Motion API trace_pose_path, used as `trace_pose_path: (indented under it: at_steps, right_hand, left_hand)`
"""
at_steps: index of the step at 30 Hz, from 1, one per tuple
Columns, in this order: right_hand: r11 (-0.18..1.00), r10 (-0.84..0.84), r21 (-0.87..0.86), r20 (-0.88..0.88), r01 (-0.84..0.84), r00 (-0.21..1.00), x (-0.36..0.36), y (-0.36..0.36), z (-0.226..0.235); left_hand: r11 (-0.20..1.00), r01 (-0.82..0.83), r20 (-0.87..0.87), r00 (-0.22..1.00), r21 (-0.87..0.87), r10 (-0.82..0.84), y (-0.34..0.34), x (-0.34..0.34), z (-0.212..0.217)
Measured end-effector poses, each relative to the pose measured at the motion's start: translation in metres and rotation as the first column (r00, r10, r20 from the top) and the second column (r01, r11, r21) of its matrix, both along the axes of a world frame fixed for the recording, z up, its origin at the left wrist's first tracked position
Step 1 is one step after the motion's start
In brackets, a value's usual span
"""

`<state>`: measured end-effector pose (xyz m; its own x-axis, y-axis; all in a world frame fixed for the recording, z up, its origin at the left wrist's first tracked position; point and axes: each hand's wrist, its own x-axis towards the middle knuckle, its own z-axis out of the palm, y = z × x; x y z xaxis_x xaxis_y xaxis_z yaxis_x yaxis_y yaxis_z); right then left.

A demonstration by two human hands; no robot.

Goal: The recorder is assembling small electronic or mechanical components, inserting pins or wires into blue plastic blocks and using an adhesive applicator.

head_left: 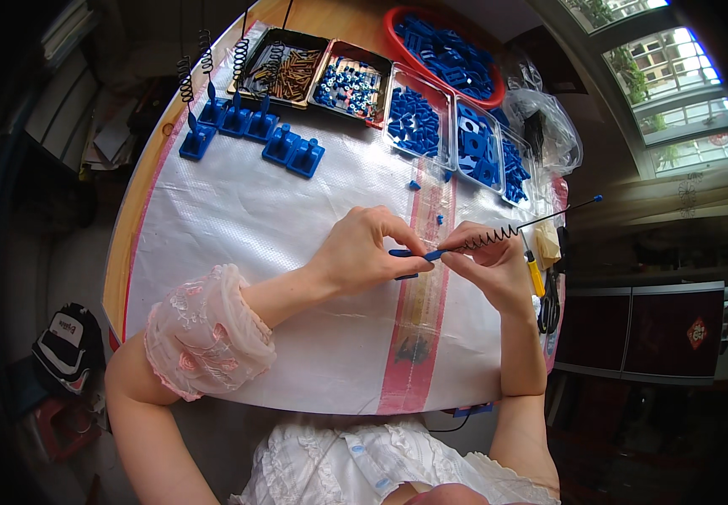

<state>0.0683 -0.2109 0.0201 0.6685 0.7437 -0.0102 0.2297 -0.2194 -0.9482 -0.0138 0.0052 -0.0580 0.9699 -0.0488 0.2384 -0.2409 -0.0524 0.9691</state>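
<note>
L hand (354,252), nearly closed, pinches blue bit (434,254); R hand (494,268), same, pinches where springy wire (511,232) meets it. Prob. joining step; next needs steady push.

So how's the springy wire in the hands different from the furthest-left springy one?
The held wire slants up to the right; the furthest-left wire stands nearly upright. The held wire is in the right hand; the furthest-left wire rises from a blue base. The held wire shows a blue tip; the furthest-left wire's top can't be seen. Both are black and coiled.
</note>
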Motion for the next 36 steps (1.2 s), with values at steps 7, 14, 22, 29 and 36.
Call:
trace_pose_path:
  at_steps: [7,14,22,29,36]
  right_hand:
    - [1.000,0.010,0.011,-0.015,-0.010,1.000,0.001,0.000,-0.001]
    - [1.000,0.015,0.018,-0.026,-0.015,1.000,0.001,-0.001,0.000]
    - [1.000,-0.022,0.009,-0.052,0.023,0.998,0.002,-0.002,-0.006]
    - [0.999,-0.042,0.002,-0.085,0.043,0.996,0.002,-0.001,-0.008]
    - [0.997,-0.081,-0.017,-0.098,0.080,0.992,0.002,-0.001,-0.012]
  left_hand:
    - [1.000,0.011,-0.015,1.000,-0.005,-0.011,0.001,0.000,0.001]
    - [1.000,0.015,-0.021,1.000,0.003,-0.015,0.000,-0.001,0.002]
    - [0.999,0.035,-0.053,0.998,-0.037,-0.037,-0.001,-0.001,0.000]
    - [1.000,0.024,-0.016,1.000,-0.009,-0.024,-0.001,0.002,-0.008]
    - [0.999,0.028,-0.039,0.999,0.026,-0.027,0.000,0.001,-0.008]
